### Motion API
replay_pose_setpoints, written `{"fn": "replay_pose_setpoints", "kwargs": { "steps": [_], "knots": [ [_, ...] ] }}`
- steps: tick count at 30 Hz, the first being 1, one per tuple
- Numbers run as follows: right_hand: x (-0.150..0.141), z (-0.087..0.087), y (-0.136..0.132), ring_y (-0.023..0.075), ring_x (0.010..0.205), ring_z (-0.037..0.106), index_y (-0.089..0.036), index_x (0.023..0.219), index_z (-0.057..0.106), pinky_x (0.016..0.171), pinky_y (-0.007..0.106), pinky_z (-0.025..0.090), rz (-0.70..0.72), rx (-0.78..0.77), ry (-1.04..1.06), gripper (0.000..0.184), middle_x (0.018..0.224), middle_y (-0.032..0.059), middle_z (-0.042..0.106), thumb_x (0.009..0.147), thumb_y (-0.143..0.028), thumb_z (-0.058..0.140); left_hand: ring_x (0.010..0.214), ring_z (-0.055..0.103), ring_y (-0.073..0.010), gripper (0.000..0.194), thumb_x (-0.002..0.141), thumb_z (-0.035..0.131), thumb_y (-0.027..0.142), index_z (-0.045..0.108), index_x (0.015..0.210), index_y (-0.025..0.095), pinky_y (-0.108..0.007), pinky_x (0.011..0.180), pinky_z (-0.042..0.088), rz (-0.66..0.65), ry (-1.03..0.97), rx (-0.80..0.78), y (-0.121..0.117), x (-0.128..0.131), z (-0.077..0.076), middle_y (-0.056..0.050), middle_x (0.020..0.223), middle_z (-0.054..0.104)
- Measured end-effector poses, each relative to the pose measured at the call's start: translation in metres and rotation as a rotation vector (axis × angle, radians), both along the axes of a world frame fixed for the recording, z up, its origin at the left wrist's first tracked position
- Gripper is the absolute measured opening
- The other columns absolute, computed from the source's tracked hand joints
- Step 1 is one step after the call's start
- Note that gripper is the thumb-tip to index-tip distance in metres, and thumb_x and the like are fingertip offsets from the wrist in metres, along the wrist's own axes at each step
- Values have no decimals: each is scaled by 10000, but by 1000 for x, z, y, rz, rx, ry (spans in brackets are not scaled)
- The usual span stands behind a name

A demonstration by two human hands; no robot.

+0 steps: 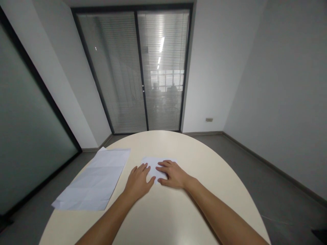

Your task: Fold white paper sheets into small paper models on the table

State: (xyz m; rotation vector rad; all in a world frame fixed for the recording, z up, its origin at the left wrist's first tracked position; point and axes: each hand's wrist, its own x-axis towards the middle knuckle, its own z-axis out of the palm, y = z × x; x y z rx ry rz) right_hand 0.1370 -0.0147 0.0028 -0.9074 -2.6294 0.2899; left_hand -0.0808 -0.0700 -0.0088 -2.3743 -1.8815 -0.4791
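Note:
A small white sheet of paper [153, 172] lies on the pale table in front of me, partly covered by both hands. My left hand [139, 180] rests over its left side, fingers stretched out and the thumb pointing toward the right hand. Over the right side lies my right hand [173, 175], its fingers spread and pointing left. Between the two hands the middle of the paper shows. Neither hand is gripping it. The paper's outer edges are mostly hidden under the hands.
A stack of larger, creased white paper [99, 180] lies at the table's left, reaching over its edge. The round table [199, 163] has a curved far rim. Beyond stand a glass door with blinds [163, 102] and a white wall [255, 85].

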Motion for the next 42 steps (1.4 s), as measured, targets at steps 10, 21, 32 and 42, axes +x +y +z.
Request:
{"fn": "replay_pose_setpoints", "kwargs": {
  "steps": [10, 21, 32, 42],
  "knots": [
    [-2, -1, 2, 316, 1255, 507, -240, 1372, 595, 1053, 475, 376, -46, 30, -35, 533, 1420, 115, 567, 891, -468, 600, 1380, 474, -323, 511, 921, 572, 471, 613, 1341, 182, -518, 1137, 375, -77, -41, -8, 1, -3, -5, -140, 1469, 541],
    [-4, -1, -3, 288, 1106, 517, -183, 1296, 622, 978, 417, 396, -233, 68, -57, 523, 1250, 131, 619, 900, -520, 574, 1135, 646, -234, 229, 946, 594, 258, 731, 1130, 261, -431, 1022, 486, -312, -129, 57, 3, -3, 0, -40, 1218, 721],
    [-1, -3, 2, 328, 1209, 517, -182, 1057, 718, 979, 443, 433, -143, 111, -34, 369, 1299, 123, 630, 861, -482, 631, 1182, 600, -264, 261, 995, 496, 305, 738, 1066, 237, -500, 1107, 363, -266, 38, 87, 0, -6, 10, -58, 1203, 725],
    [3, -1, 4, 315, 1401, 430, -219, 1205, 711, 1173, 505, 288, 136, -3, 19, 385, 1376, 90, 626, 866, -389, 644, 1286, 531, -321, 441, 990, 442, 469, 684, 1208, 172, -500, 1093, 372, -46, 73, 78, 2, -7, 5, -155, 1399, 597]
  ]
}}
